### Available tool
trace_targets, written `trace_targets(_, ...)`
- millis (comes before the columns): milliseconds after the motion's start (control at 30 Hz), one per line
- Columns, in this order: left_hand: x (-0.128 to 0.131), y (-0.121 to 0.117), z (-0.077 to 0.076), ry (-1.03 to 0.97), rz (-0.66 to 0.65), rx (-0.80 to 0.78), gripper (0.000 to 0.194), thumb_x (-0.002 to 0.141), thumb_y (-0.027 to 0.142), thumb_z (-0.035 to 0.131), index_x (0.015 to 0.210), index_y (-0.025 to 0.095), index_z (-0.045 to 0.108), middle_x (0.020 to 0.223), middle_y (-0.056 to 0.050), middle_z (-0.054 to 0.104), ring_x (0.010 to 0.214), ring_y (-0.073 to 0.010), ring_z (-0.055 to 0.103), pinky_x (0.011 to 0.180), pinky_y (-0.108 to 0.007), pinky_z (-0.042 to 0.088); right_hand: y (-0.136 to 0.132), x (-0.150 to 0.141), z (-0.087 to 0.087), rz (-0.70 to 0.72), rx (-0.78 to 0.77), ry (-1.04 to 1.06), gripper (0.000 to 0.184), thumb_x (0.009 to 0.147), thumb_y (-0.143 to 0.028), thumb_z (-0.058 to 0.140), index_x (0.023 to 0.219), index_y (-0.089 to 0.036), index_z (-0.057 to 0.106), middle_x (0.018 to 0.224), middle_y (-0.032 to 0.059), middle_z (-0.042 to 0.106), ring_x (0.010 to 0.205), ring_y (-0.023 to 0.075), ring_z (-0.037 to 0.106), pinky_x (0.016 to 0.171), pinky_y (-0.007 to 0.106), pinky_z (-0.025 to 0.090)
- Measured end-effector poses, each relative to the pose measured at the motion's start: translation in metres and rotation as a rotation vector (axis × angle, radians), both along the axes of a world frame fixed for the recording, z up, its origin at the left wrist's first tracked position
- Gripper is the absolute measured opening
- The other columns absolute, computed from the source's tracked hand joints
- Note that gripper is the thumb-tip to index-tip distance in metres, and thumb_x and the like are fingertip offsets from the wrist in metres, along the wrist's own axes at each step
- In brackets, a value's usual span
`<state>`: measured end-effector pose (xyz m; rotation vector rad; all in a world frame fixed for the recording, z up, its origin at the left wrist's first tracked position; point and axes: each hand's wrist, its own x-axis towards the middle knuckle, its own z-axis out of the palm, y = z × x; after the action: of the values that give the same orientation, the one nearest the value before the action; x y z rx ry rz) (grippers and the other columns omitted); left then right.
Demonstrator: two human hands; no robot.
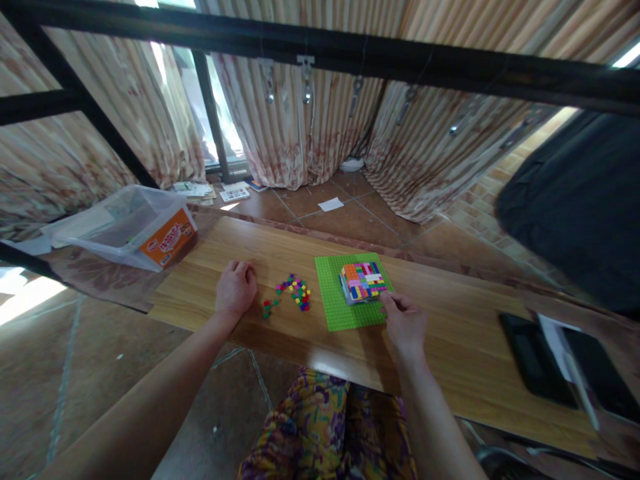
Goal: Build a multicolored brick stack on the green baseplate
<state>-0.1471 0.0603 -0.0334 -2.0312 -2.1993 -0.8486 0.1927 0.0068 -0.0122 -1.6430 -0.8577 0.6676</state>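
Note:
A green baseplate (340, 303) lies on the wooden table (450, 333). On it stands a block of many-coloured small bricks (363, 280). My right hand (404, 323) rests at the plate's near right corner, fingers curled and touching the block's near edge. A scatter of loose coloured bricks (295, 292) lies left of the plate. My left hand (235, 288) rests on the table left of that scatter, fingers curled under in a loose fist with nothing visible in it.
A clear plastic box with an orange label (135, 227) stands at the table's far left. Dark flat devices and a paper (555, 357) lie at the right. A black frame bar (320, 50) crosses overhead. Curtains hang behind.

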Motion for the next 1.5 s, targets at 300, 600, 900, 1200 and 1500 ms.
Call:
trace_targets(300,0.000,0.000,-0.001,0.009,0.009,-0.018,0.024,0.090,0.024,0.042,0.090,0.019,0.065,0.095,-0.008,0.063,0.090,-0.0212,0.062,0.076,-0.030,0.046,0.010,-0.001,0.023,-0.021,-0.100,0.218,0.025,0.049,-0.034,0.075,0.064,-0.014,0.072,0.051,-0.0018,0.059,0.048,0.0096,0.048,0.045,0.022,0.035)
trace_targets(600,0.001,-0.001,0.001,0.023,0.012,-0.015,0.022,0.089,0.023,0.043,0.089,0.019,0.065,0.096,-0.008,0.063,0.089,-0.0216,0.061,0.075,-0.030,0.045,0.018,-0.002,0.028,0.003,-0.150,0.262,0.020,0.047,-0.032,0.074,0.054,-0.015,0.066,0.044,-0.0032,0.054,0.044,0.0085,0.043,0.043,0.022,0.031)
trace_targets(900,0.001,0.001,-0.003,0.001,0.008,-0.009,0.021,0.090,0.021,0.042,0.089,0.019,0.064,0.096,-0.009,0.062,0.091,-0.0215,0.061,0.076,-0.031,0.046,-0.010,-0.002,0.026,-0.049,0.032,0.191,0.030,0.059,-0.045,0.073,0.062,-0.016,0.066,0.053,-0.0026,0.057,0.047,0.0093,0.046,0.047,0.023,0.037)
trace_targets(1200,0.004,-0.002,-0.002,-0.019,0.008,-0.033,0.020,0.090,0.018,0.042,0.088,0.019,0.062,0.095,-0.008,0.061,0.092,-0.0203,0.059,0.079,-0.030,0.046,-0.036,-0.074,0.010,0.458,0.038,-0.214,0.024,0.082,-0.040,0.060,0.086,-0.020,0.073,0.088,0.0053,0.074,0.081,0.0211,0.066,0.078,0.034,0.049)
trace_targets(1500,0.004,-0.002,-0.003,-0.036,0.008,-0.045,0.019,0.090,0.018,0.043,0.089,0.020,0.062,0.094,-0.008,0.061,0.092,-0.0199,0.059,0.079,-0.030,0.046,-0.009,-0.099,-0.001,0.641,0.106,-0.580,0.026,0.088,-0.021,0.047,0.093,-0.018,0.072,0.094,0.0095,0.070,0.086,0.0217,0.064,0.080,0.034,0.048)
